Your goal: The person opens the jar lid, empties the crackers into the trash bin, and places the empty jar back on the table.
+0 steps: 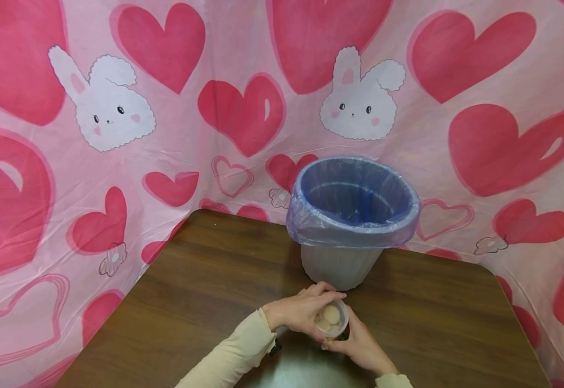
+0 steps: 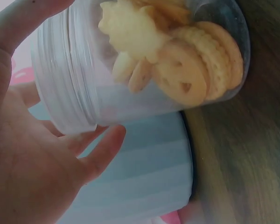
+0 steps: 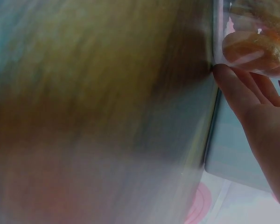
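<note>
A clear plastic jar (image 1: 338,330) of cookies is between the two hands above the front of the table. Through its side in the left wrist view I see several pale cookies (image 2: 179,70), one flower-edged, others round and sandwiched. My left hand (image 1: 298,312) has its thumb and fingers spread around the ridged clear lid (image 2: 56,70). Lower on the jar, my right hand (image 1: 361,345) holds the body from the right side. Its fingers (image 3: 245,91) reach under the jar in the right wrist view, where the jar is partly out of frame.
A pale bin (image 1: 342,264) with a blue plastic liner (image 1: 301,223) stands on the brown wooden table (image 1: 223,269), just beyond the hands. Pink cloth (image 1: 243,48) with hearts and rabbits hangs around the table's back and sides.
</note>
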Action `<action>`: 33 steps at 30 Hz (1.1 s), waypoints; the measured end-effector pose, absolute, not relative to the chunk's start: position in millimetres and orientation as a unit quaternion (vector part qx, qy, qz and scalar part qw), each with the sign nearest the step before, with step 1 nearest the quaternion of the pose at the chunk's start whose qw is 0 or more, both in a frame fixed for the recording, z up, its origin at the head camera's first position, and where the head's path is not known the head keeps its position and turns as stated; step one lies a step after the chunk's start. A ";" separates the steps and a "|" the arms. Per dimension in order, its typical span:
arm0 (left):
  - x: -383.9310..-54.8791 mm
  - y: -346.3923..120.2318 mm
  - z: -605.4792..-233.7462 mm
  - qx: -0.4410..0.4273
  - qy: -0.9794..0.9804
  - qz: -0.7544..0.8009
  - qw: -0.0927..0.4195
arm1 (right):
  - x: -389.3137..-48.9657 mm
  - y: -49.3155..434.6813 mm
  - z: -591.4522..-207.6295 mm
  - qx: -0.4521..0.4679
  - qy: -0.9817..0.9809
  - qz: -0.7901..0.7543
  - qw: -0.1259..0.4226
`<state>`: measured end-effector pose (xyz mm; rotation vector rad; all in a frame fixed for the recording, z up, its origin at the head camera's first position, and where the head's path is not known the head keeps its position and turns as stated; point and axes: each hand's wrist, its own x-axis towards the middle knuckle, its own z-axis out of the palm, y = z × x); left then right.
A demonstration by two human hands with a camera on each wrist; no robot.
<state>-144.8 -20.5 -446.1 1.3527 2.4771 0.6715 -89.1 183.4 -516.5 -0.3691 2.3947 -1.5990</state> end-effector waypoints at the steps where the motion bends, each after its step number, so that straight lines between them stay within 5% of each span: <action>1: -144.3 -19.5 -446.1 0.463 0.848 0.227 0.120 | -89.1 183.4 -516.4 -0.128 0.820 -0.546 0.118; 33: -140.1 -14.5 -442.6 0.469 0.854 0.202 0.106 | -87.7 183.3 -511.1 -0.107 0.826 -0.537 0.134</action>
